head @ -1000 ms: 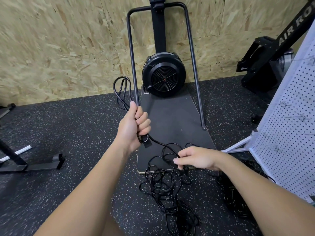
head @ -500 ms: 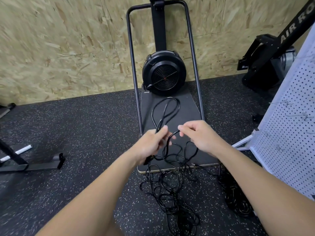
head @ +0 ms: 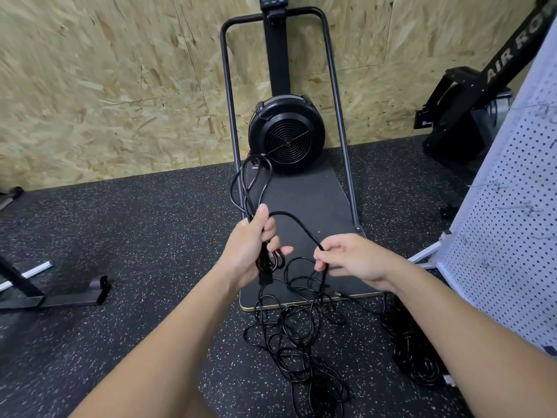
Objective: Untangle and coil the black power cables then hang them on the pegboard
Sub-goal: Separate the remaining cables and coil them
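Observation:
My left hand [head: 251, 247] grips a small bundle of black power cable loops [head: 250, 182] that stand up above the fist, with a plug end hanging below it. From the fist one strand arcs right to my right hand [head: 351, 259], which pinches it between thumb and fingers. Below both hands a tangled heap of black cable [head: 298, 342] lies on the speckled floor. A second dark cable pile [head: 413, 354] sits to the right, partly hidden by my right forearm. The white pegboard [head: 512, 224] stands at the right edge with several metal hooks.
A black fan-wheel exercise machine [head: 286, 134] with a tube frame and a flat base board [head: 304, 200] stands straight ahead against the chipboard wall. An air rower [head: 470, 116] is at the back right. A black metal stand foot [head: 60, 297] lies on the left.
My hands came together, then parted. The left hand now holds another loop in its bundle, and the right hand has slid down and right along the strand.

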Demonstrator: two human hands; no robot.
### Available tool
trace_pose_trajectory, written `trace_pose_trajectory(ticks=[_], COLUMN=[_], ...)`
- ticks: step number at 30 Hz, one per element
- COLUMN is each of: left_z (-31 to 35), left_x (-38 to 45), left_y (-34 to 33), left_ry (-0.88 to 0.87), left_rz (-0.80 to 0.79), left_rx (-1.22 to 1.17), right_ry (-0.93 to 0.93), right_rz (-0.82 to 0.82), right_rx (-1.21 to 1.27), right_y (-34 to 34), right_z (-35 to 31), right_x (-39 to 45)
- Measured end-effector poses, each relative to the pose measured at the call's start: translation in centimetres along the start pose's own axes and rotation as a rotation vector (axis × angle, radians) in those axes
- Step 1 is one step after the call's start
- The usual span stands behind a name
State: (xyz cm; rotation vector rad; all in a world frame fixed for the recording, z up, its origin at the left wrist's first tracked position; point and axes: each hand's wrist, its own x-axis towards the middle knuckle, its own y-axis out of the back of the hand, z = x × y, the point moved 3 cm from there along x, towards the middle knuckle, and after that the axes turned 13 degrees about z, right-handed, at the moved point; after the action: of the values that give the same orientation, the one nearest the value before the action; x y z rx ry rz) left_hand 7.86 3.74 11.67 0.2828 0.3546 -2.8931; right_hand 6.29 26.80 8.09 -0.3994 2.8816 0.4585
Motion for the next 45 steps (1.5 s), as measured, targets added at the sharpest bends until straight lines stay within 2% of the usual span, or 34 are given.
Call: trace_pose_trajectory(ticks=[3, 6, 8, 11, 13, 17, 21, 24, 26, 29, 31, 34, 37, 39, 45], left_z=[0.8, 0.2, -1.1, -3.1, -3.8, -4.1, -4.3, -4.1, -3.2, -2.3, -1.7, 0.0, 1.3, 1.5, 2.8], left_x=[0.1, 0.4, 0.0, -1.5, -2.2, -3.3, -4.1, -4.1, -3.8, -2.3, -1.3, -0.4, 0.3, 0.8, 2.1], left_y=[0.5, 0.8, 0.5, -1.3, -2.4, -4.2, -5.2, -5.4, -5.2, -4.1, -3.5, -2.6, -1.6, -0.9, 1.7], left_ry=[-0.1, -0.17, -0.139, -0.176, -0.224, -0.319, -0.345, -0.361, -0.376, -0.29, -0.195, -0.147, -0.139, -0.14, -0.107], left_rz=[0.067, 0.071, 0.024, -0.143, -0.219, -0.284, -0.274, -0.296, -0.304, -0.184, -0.116, -0.022, 0.038, 0.055, 0.058], left_rx=[0.091, 0.277, 0.349, 0.456, 0.497, 0.548, 0.539, 0.538, 0.523, 0.315, 0.112, -0.083, -0.189, -0.232, -0.417], right_ry=[0.059, 0.29, 0.385, 0.465, 0.473, 0.372, 0.294, 0.315, 0.385, 0.422, 0.292, 0.005, -0.16, -0.181, -0.173], right_rz=[0.162, 0.358, 0.407, 0.421, 0.379, 0.329, 0.404, 0.569, 0.706, 0.858, 0.767, 0.285, -0.131, -0.209, -0.207], right_rx=[0.152, 0.06, 0.132, 0.239, 0.316, 0.558, 0.67, 0.541, 0.338, -0.002, -0.016, 0.039, -0.024, -0.064, -0.203], right_y=[0.5, 1.4, 1.6, 1.4, 1.2, 1.3, 1.9, 3.0, 3.9, 4.0, 2.6, -1.2, -4.0, -4.7, -3.7], right_z=[-2.5, -5.9, -7.6, -8.4, -8.2, -7.8, -7.2, -6.7, -6.1, -4.7, -3.4, -1.2, 1.0, 2.4, 3.3], right_x=[-0.8, -1.8, -2.3, -2.4, -2.1, -1.7, -1.3, -1.0, -1.0, -0.9, -0.4, 0.1, -0.7, -0.8, -0.2])
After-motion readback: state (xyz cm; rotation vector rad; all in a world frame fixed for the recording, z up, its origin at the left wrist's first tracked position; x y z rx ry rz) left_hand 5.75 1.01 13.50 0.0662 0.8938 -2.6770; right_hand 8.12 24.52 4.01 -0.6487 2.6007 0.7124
